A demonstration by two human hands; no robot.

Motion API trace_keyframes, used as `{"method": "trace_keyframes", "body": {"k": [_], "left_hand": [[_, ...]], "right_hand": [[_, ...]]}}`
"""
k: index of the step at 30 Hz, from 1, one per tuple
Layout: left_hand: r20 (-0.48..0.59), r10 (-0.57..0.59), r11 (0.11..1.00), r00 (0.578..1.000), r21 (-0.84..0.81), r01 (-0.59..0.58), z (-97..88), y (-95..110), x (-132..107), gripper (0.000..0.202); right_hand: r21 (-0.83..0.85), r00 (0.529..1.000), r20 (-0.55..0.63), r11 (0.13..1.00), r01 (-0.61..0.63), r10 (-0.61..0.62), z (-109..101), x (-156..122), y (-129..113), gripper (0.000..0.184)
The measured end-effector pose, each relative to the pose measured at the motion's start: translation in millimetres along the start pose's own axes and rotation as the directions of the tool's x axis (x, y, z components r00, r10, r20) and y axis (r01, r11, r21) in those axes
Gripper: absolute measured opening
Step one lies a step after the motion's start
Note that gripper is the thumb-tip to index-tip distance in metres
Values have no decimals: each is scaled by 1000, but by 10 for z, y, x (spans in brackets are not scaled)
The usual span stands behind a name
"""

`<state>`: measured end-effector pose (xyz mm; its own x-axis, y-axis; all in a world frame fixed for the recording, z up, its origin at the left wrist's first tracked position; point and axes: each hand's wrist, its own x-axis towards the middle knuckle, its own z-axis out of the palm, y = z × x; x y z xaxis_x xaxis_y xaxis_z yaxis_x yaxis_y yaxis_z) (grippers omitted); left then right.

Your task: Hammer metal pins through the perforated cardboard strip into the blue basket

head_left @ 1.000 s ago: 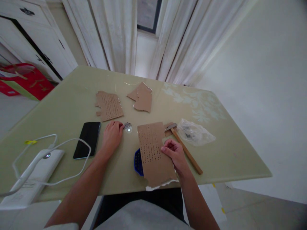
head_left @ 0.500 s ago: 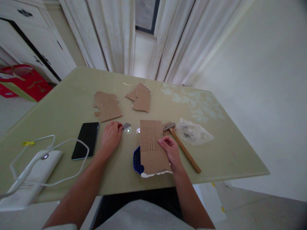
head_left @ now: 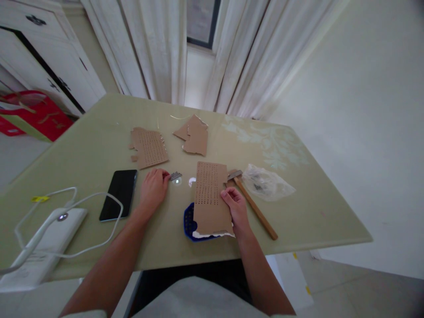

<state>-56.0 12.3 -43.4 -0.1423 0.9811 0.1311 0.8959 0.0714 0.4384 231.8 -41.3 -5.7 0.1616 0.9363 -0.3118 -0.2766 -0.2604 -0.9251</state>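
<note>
My right hand (head_left: 236, 205) grips the right edge of a torn piece of cardboard (head_left: 212, 194) with rows of small holes, thumb on top. Beneath that cardboard, a blue tray with holes (head_left: 189, 221) shows at the left and along the bottom; the rest of it is hidden. My left hand (head_left: 155, 187) rests on the table, thumb and fingertips pinched together at the left end of a small heap of thin metal nails (head_left: 176, 176). Whatever the fingertips hold is too small to make out. A hammer (head_left: 255, 207) with a wooden handle lies right of my right hand.
A clear plastic bag (head_left: 266, 182) lies beyond the hammer. Farther back are a perforated cardboard piece (head_left: 150, 148) and torn cardboard scraps (head_left: 195, 137). On the left, a black phone (head_left: 118, 194) and a white power strip (head_left: 61, 225) with a looping cable sit on the table (head_left: 159, 247).
The cardboard in my right hand has shifted slightly away from me, so more of the blue tray's near edge shows. My left hand stays almost still beside the nails.
</note>
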Motion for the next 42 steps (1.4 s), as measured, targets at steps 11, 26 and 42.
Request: {"method": "trace_keyframes", "body": {"k": [11, 26, 42], "left_hand": [[-10, 22, 1000, 1000, 0, -22, 10, 8, -4, 21], [-2, 42, 999, 999, 24, -42, 41, -10, 0, 19], [-42, 49, 999, 998, 16, -48, 111, -45, -11, 23]], "right_hand": [[-58, 998, 53, 998, 23, -20, 94, 6, -81, 49], [-93, 994, 85, 994, -58, 66, 146, 30, -65, 55], [-96, 993, 117, 995, 15, -3, 157, 4, -61, 46]]}}
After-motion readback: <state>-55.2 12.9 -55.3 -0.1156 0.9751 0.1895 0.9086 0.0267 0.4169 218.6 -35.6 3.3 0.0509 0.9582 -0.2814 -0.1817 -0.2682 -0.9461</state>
